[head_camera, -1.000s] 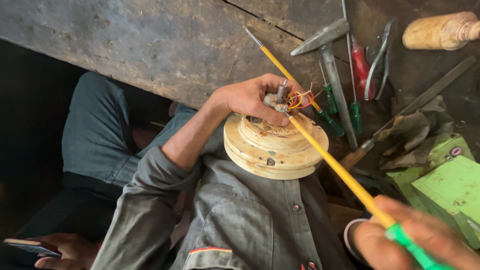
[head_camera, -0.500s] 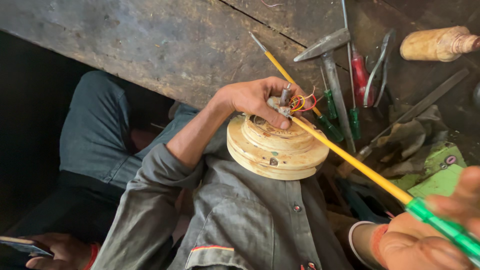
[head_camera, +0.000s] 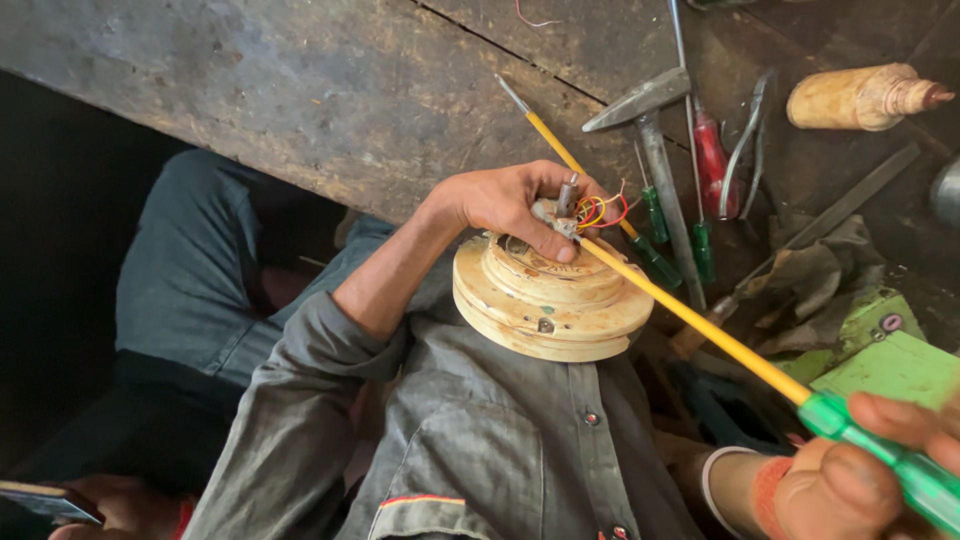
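Against the chest, left hand clamped the cream motor housing at its wire bundle. Right hand gripped the long screwdriver, tip at the wires. Probing step, likely; next needs steady tip placement.

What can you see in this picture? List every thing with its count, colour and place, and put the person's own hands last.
Motor housing: one, cream, round, centre, against the shirt.
Wires: a few, red, yellow and orange, at the housing's top.
Long screwdriver: one, yellow shaft, green handle, tip at the wires.
Second screwdriver: one, yellow shaft, green handle, on the bench.
Hammer: one, grey, bench.
Pliers: one, grey, right of the hammer.
Wooden handle: one, tan, top right.
Green casing: one, right edge.
Phone: one, dark, bottom left, in another hand.
Left hand: on the housing's top, by the wires.
Right hand: grips the long screwdriver's handle.
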